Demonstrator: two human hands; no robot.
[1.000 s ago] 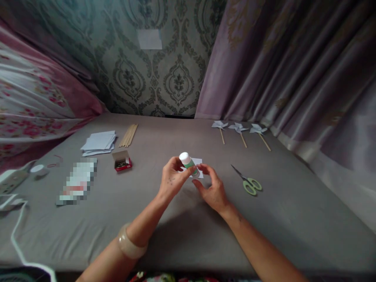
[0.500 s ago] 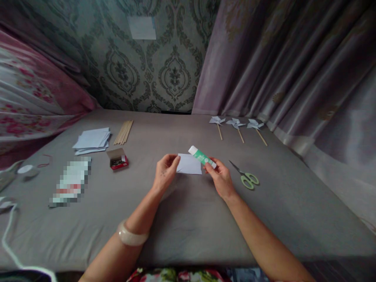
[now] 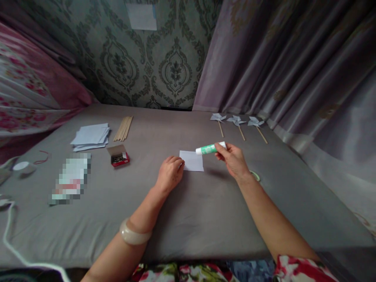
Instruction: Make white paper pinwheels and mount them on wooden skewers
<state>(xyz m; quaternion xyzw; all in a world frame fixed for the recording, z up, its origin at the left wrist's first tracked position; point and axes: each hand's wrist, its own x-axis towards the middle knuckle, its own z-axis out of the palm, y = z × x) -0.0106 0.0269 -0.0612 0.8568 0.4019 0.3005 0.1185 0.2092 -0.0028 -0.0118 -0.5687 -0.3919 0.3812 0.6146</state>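
Near the middle of a grey, cloth-covered worktop point(image 3: 194, 211), a small rectangular sheet of white paper point(image 3: 194, 161) lies flat between the person's two hands. The right hand point(image 3: 233, 158) has its grip closed on a slim green-and-white glue stick point(image 3: 209, 149), thumb and fingers around its right-hand white end. The stick is held aslant, its other end a little lower and pointing left, above the far right part of the sheet. The left hand point(image 3: 171, 172) rests at the sheet's left edge with fingers curled in; whether its grip pinches the paper or only presses on it I cannot tell. A pale, glossy bangle point(image 3: 133, 234) circles the left forearm.

Just beyond the right wrist shows a light green, loop-shaped handle point(image 3: 255, 176), the rest of it hidden. Farther back on the right, three white paper pinwheels point(image 3: 236, 120) on thin wooden sticks lie in a row. To the left of the left hand sits a small red cardboard box point(image 3: 120, 159), lid up, with little dark pieces inside. Behind it are a bundle of pale wooden sticks point(image 3: 123, 128) and a loose stack of white paper sheets point(image 3: 90, 136).
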